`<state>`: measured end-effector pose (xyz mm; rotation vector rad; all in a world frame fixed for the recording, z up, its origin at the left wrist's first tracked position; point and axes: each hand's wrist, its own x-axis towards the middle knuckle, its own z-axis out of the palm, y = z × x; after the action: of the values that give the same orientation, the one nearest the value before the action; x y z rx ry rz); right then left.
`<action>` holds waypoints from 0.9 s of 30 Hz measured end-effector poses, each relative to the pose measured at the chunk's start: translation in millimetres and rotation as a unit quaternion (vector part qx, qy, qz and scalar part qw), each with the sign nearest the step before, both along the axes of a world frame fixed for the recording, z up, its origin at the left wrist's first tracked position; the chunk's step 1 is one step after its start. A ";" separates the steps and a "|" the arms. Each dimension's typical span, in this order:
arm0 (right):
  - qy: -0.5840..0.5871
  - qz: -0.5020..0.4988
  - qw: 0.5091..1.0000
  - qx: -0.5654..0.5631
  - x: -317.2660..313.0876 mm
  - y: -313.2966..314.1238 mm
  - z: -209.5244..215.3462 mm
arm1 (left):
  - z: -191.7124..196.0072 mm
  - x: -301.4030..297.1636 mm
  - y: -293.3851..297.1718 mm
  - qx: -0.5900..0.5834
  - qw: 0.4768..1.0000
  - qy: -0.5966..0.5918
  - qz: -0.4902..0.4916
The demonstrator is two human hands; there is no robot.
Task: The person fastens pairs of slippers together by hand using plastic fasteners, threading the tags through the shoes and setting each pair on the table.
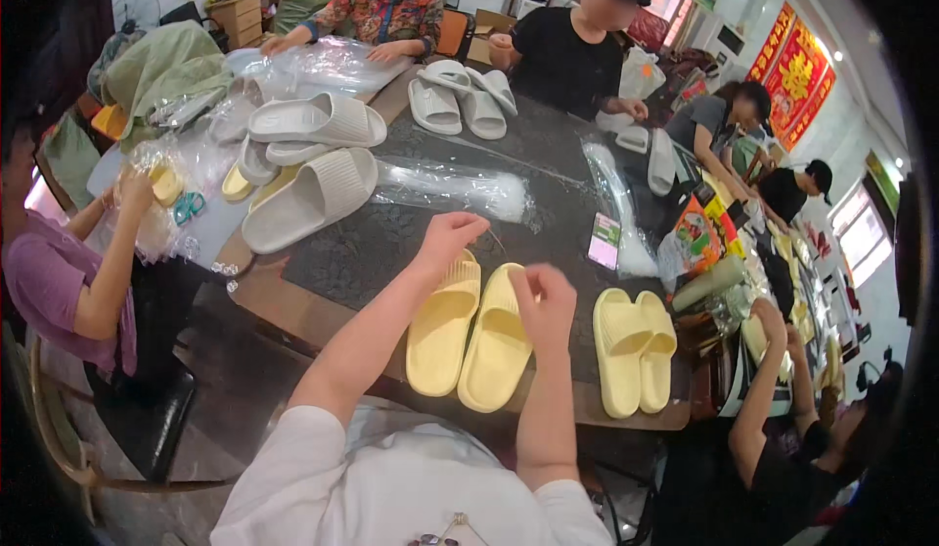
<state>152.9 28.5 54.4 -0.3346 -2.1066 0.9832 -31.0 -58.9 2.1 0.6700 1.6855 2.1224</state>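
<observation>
A pair of yellow slide slippers lies on the dark table in front of me, the left slipper (433, 350) and the right slipper (492, 360) side by side, toes pointing away. Above the toe of the left one, my left hand (448, 243) pinches a thin, pale strand (501, 245) that trails toward the right. My right hand (550, 303) is closed just beside the right slipper's strap, its fingertips pressed together; whatever is between them is too small to make out. A second yellow pair (621, 365) rests to the right of my right forearm.
Grey slippers (313, 199) are heaped at the left, with more grey slippers (460, 106) at the back. Clear plastic bags (460, 189) and a phone (604, 241) lie on the table (391, 262). Several people work around it, one in purple (73, 252) at the left.
</observation>
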 end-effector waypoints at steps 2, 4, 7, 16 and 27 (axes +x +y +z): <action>-0.129 -0.033 0.991 0.023 23.1 -16.7 2.2 | 1.3 0.3 -1.3 -0.034 0.999 -0.021 -0.015; -0.256 -0.042 0.966 0.011 43.6 -32.4 -0.8 | 1.9 0.1 -3.1 -0.027 0.997 -0.060 -0.028; -0.305 -0.033 0.946 0.108 49.0 -46.2 -10.1 | 2.5 1.3 -6.7 -0.024 0.992 -0.109 -0.064; -0.287 -0.061 0.950 0.109 8.5 -43.0 -49.3 | 1.5 1.4 -6.8 0.028 0.974 -0.128 -0.184; -0.235 -0.038 0.968 0.080 14.9 -37.8 -51.7 | 54.2 -53.2 -59.4 -0.154 0.815 0.387 0.402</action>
<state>167.8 -9.3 2.7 -0.6082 -2.5578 0.7323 -84.2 -118.3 56.2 0.8929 3.1486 2.0524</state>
